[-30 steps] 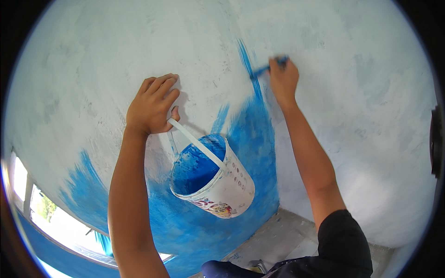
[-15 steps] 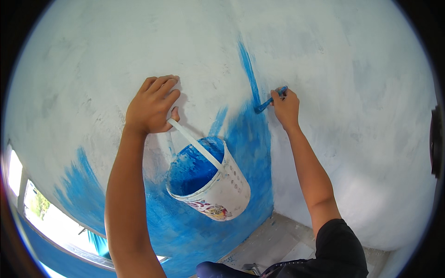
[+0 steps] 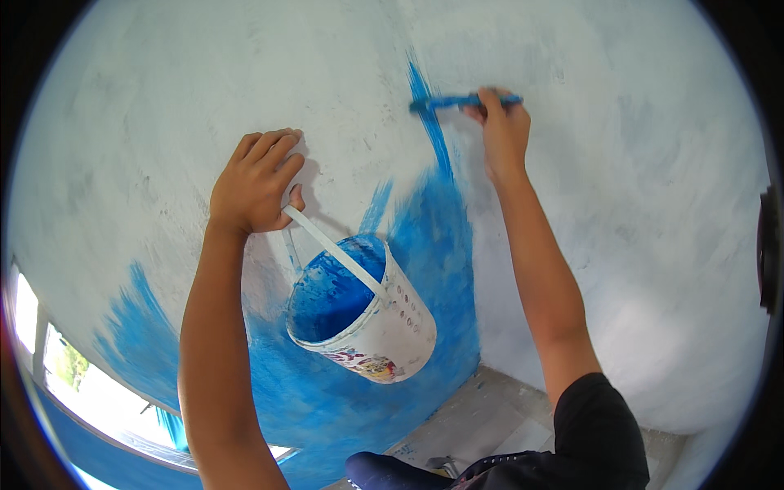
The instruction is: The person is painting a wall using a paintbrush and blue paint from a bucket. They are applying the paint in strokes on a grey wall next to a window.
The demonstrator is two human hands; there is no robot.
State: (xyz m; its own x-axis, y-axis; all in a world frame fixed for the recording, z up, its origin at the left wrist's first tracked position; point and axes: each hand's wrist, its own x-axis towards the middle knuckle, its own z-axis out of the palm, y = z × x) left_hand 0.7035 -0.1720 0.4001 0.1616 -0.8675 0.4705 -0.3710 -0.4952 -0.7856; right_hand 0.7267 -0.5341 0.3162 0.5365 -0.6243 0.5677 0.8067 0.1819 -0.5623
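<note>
From my left hand [image 3: 258, 181] hangs a white plastic bucket [image 3: 398, 327] by its white strap handle [image 3: 339, 253]. The handle passes by the thumb, and the fingers rest bent near the wall. Blue paint [image 3: 335, 302] coats the bucket's inside, and its mouth tilts toward me. My right hand [image 3: 505, 131] grips a paintbrush [image 3: 457, 102] smeared with blue. The brush lies almost level, its bristles at the upper part of a blue stroke [image 3: 427, 106] along the wall corner.
The pale wall [image 3: 327, 73] has a blue painted area [image 3: 433, 237] low down. A second pale wall [image 3: 637, 204] meets it at the corner on the right. At lower left is a bright window opening [image 3: 98, 392]. Grey floor [image 3: 482, 408] shows below.
My right hand has moved up with the brush, which has turned from slanting to nearly level. The left hand and bucket have shifted slightly left in view.
</note>
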